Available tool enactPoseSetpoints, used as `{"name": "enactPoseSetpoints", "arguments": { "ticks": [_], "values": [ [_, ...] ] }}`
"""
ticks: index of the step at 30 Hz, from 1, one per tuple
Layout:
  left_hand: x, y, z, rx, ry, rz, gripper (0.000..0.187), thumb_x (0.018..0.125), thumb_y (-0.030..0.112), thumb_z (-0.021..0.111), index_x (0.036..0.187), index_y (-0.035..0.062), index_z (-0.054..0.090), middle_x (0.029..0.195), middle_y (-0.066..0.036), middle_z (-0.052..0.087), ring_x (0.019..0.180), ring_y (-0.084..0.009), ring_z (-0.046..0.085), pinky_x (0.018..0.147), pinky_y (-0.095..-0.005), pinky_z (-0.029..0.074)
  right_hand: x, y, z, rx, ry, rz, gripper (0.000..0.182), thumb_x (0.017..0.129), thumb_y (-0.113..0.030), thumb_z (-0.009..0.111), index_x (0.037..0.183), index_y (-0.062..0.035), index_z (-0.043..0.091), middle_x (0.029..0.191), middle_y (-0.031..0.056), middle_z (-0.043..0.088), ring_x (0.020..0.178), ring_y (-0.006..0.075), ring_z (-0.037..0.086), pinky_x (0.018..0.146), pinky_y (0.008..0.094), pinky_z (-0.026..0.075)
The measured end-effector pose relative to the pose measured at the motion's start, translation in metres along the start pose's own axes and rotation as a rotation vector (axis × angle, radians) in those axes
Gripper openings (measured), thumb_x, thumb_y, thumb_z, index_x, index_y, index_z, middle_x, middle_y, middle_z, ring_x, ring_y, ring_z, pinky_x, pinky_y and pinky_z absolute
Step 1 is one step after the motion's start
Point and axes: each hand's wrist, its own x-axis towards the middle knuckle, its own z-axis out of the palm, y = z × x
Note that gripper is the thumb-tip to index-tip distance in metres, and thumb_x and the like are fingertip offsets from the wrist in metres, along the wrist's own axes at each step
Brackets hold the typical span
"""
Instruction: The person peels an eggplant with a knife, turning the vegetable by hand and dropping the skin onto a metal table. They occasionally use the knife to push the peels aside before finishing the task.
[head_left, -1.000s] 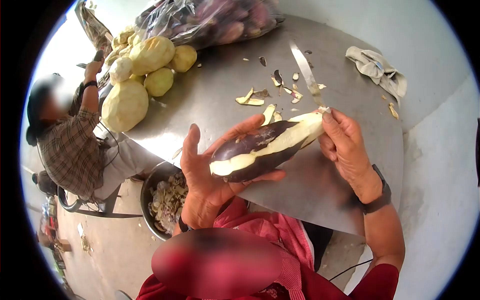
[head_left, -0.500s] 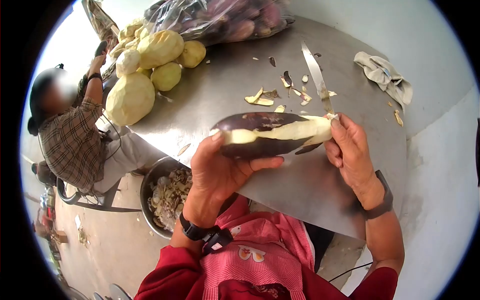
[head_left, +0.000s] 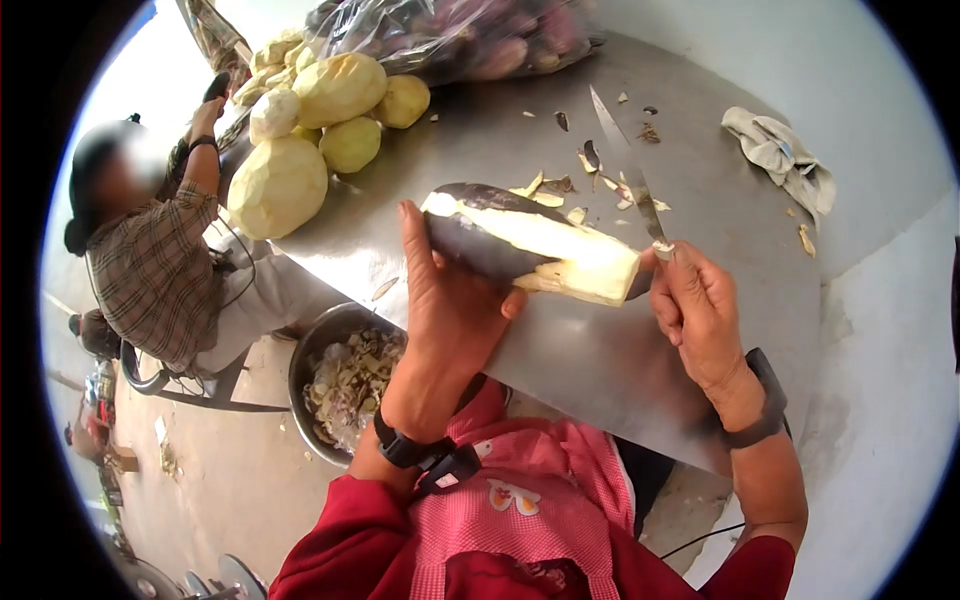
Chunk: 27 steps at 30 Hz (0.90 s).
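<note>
A large eggplant [head_left: 530, 243], dark purple with broad pale peeled strips, rests in my left hand [head_left: 450, 300]. The fingers of that hand curve under and around its left part, with the thumb up along its left end. My right hand [head_left: 698, 305] is closed on the handle end of a knife [head_left: 628, 165], beside the eggplant's right end. The long blade points up and away over the metal table [head_left: 480, 140]. Purple and pale peelings [head_left: 548, 198] lie beyond the eggplant.
Peeled pale vegetables [head_left: 278, 188] are piled at the table's back left, beside a clear bag of purple eggplants [head_left: 500, 50]. A cloth [head_left: 775, 150] lies at the right edge. Below the table's left edge stands a metal bowl of peelings [head_left: 350, 385]. Another person [head_left: 155, 260] sits at left.
The eggplant has turned in my left hand, its right end now tilted down and showing a wider peeled area. My left thumb has moved up around its left end.
</note>
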Motion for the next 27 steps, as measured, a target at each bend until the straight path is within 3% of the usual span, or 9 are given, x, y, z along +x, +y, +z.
{"name": "enactPoseSetpoints", "arguments": {
  "ticks": [3, 5, 6, 10, 13, 17, 20, 23, 27],
  "values": [
    [0.002, 0.002, -0.001, -0.046, -0.065, -0.023, 0.063, 0.084, 0.067, 0.047, 0.108, 0.0103, 0.057, 0.096, -0.007, 0.066, 0.08, -0.0205, 0.065, 0.046, -0.0278, 0.045, 0.0, -0.003, 0.003, -0.065, 0.0, -0.038, 0.037, 0.099, -0.031, 0.046, 0.093, 0.0022, 0.062, 0.055, -0.0083, 0.035, 0.051, 0.0003, 0.031, 0.047, 0.0182, 0.026],
    [0.002, 0.001, 0.011, -0.069, 0.11, -0.001, 0.058, 0.084, 0.063, 0.052, 0.106, 0.01, 0.059, 0.096, -0.006, 0.067, 0.081, -0.0212, 0.065, 0.057, -0.0317, 0.053, -0.001, -0.003, 0.001, -0.108, -0.011, -0.066, 0.036, 0.098, -0.03, 0.047, 0.093, 0.0024, 0.062, 0.056, -0.0084, 0.036, 0.052, 0.0006, 0.031, 0.048, 0.0185, 0.027],
    [0.003, 0.005, 0.004, -0.063, 0.027, -0.01, 0.052, 0.083, 0.057, 0.055, 0.103, 0.0095, 0.061, 0.094, -0.006, 0.067, 0.081, -0.0217, 0.065, 0.068, -0.0363, 0.056, -0.001, -0.002, 0.0, -0.149, -0.02, -0.093, 0.036, 0.098, -0.029, 0.048, 0.092, 0.0026, 0.063, 0.056, -0.0084, 0.037, 0.052, 0.0008, 0.032, 0.05, 0.0188, 0.029],
    [0.003, 0.008, 0.005, -0.066, 0.018, -0.021, 0.049, 0.084, 0.054, 0.055, 0.103, 0.0093, 0.061, 0.092, -0.006, 0.066, 0.081, -0.0226, 0.065, 0.068, -0.0389, 0.056, -0.003, -0.003, 0.0, -0.248, -0.033, -0.125, 0.031, 0.097, -0.026, 0.051, 0.093, 0.0022, 0.063, 0.058, -0.0066, 0.043, 0.055, 0.0026, 0.036, 0.053, 0.02, 0.033],
    [0.008, 0.003, 0.012, -0.125, 0.161, 0.04, 0.052, 0.083, 0.058, 0.055, 0.099, 0.0088, 0.061, 0.087, -0.008, 0.066, 0.078, -0.0244, 0.065, 0.065, -0.0382, 0.055, -0.006, -0.006, 0.004, -0.348, -0.025, -0.199, 0.028, 0.095, -0.025, 0.054, 0.093, 0.0014, 0.062, 0.06, -0.0027, 0.048, 0.056, 0.0049, 0.04, 0.055, 0.0216, 0.036],
    [0.013, 0.005, -0.006, 0.01, -0.072, -0.062, 0.061, 0.079, 0.069, 0.052, 0.093, 0.01, 0.06, 0.081, -0.011, 0.064, 0.068, -0.0257, 0.063, 0.055, -0.0373, 0.053, -0.006, -0.005, 0.005, -0.475, -0.068, -0.282, 0.028, 0.092, -0.027, 0.059, 0.091, 0.0004, 0.059, 0.06, 0.0024, 0.049, 0.053, 0.0074, 0.043, 0.05, 0.0231, 0.037],
    [0.012, 0.002, -0.001, -0.022, 0.03, -0.079, 0.065, 0.078, 0.07, 0.052, 0.106, 0.0116, 0.055, 0.101, -0.012, 0.061, 0.073, -0.026, 0.063, 0.05, -0.0401, 0.053, -0.008, -0.005, 0.009, -0.542, -0.085, -0.353, 0.028, 0.091, -0.028, 0.061, 0.09, -0.0003, 0.057, 0.059, 0.0034, 0.047, 0.05, 0.0093, 0.042, 0.047, 0.0236, 0.036],
    [0.011, 0.0, 0.0, -0.088, 0.086, -0.092, 0.067, 0.08, 0.066, 0.054, 0.116, 0.0097, 0.05, 0.1, -0.013, 0.059, 0.074, -0.0299, 0.061, 0.049, -0.0411, 0.051, -0.01, -0.002, 0.011, -0.573, -0.095, -0.355, 0.027, 0.09, -0.027, 0.062, 0.089, -0.0006, 0.056, 0.059, 0.0036, 0.047, 0.049, 0.0104, 0.042, 0.047, 0.0237, 0.036],
    [0.011, 0.002, -0.002, -0.12, 0.114, -0.162, 0.068, 0.079, 0.064, 0.054, 0.115, 0.0061, 0.051, 0.097, -0.015, 0.058, 0.071, -0.0295, 0.059, 0.048, -0.0379, 0.048, -0.009, 0.002, 0.013, -0.572, -0.084, -0.349, 0.027, 0.09, -0.026, 0.062, 0.089, -0.0005, 0.056, 0.058, 0.0035, 0.046, 0.049, 0.0103, 0.042, 0.047, 0.0236, 0.036]
  ]
}}
